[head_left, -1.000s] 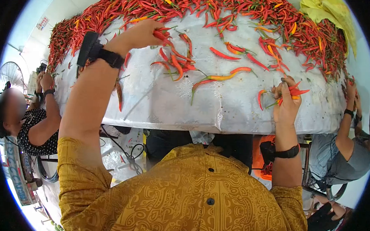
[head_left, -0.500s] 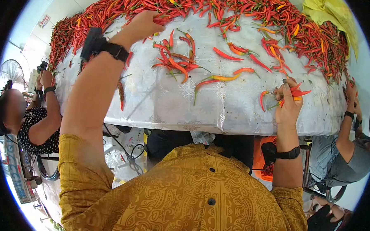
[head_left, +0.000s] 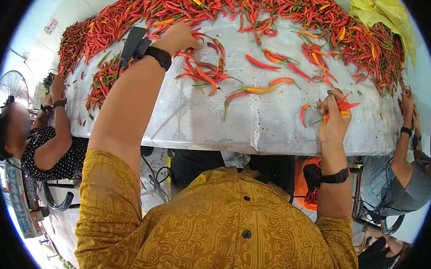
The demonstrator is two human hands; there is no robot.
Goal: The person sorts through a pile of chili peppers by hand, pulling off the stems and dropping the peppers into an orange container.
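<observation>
My right hand (head_left: 335, 123) is closed around a few red and orange chili peppers (head_left: 347, 105), whose tips stick out to the right. Just left of it a curved red chili (head_left: 303, 114) shows close to the fingers. My left hand (head_left: 179, 38) is at the front edge of the big chili heap (head_left: 221, 5), above a small loose group of chilies (head_left: 206, 76). Its fingers are bent together, and whatever is under them is hidden. Between the hands, several single chilies, one of them yellow-orange (head_left: 260, 90), lie on the silvery tablecloth (head_left: 201, 129).
A smaller chili pile (head_left: 102, 84) lies left of my left forearm. Yellow sheeting (head_left: 386, 19) hangs at the back right. A person in a dotted top (head_left: 49, 149) sits on the left, another in grey (head_left: 398, 186) on the right. Below the table is an orange container (head_left: 309, 186).
My left hand has moved right and slightly toward me along the heap's edge. The smaller pile, earlier behind my left arm, now shows. My right hand stays nearly in place with its chilies.
</observation>
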